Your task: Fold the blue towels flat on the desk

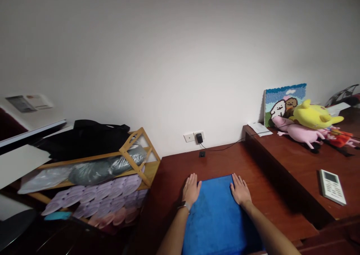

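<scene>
A blue cloth (pixel 216 213) with a soft, plush look lies flat on the reddish-brown wooden desk (pixel 174 172). My left hand (pixel 191 190) rests at its far left corner, fingers stretched forward, partly on the desk and partly along the cloth's edge. A band with a watch sits on my left wrist. At the far right corner my right hand (pixel 240 189) lies flat with its fingers spread, touching the cloth's edge. Neither hand grips anything. The near end of the cloth runs out of the bottom of the view.
A black plug (pixel 199 138) sits in the wall socket, its cable running right. The raised desk section holds plush toys (pixel 315 116), a dog picture (pixel 285 105) and a white remote-like device (pixel 332 186). A wooden rack (pixel 140 153) with purple slippers (pixel 98 195) stands left.
</scene>
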A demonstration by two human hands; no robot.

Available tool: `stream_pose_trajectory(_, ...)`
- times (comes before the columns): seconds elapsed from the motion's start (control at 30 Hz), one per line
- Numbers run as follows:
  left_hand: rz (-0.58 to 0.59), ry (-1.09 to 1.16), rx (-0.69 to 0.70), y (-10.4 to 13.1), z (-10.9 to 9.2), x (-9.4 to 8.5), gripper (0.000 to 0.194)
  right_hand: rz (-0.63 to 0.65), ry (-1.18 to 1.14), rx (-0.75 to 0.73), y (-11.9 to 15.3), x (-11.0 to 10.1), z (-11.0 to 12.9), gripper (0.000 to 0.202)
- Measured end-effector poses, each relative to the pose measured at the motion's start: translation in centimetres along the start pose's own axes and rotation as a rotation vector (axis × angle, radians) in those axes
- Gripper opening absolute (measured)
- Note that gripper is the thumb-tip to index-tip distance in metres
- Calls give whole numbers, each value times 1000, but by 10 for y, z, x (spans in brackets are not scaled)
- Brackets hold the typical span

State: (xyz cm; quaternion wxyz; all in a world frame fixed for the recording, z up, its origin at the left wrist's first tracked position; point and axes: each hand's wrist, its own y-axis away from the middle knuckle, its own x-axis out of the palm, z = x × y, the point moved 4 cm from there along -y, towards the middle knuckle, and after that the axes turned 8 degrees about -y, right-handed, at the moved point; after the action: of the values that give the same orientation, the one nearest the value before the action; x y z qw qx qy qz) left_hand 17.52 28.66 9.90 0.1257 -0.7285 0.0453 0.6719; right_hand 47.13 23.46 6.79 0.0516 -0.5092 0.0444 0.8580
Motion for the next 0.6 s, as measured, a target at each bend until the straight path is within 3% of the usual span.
stream_pose_trajectory(0.13, -19, 19, 124, 1, -62, 8, 66, 12, -1, 4, 1, -1, 0, 70)
stream_pose_trajectory(0.23, -12, 33, 160, 10, -80, 18, 64, 12, 5, 1, 0, -1, 0, 69)
stream_pose_trajectory(0.33, 12, 27, 137, 18, -60, 23, 66, 13, 11, 1, 0, -1, 0, 69)
stream_pose_trajectory(0.6, 95, 34, -48, 33, 46, 20, 73, 15, 37, 5, 2, -2, 1, 70)
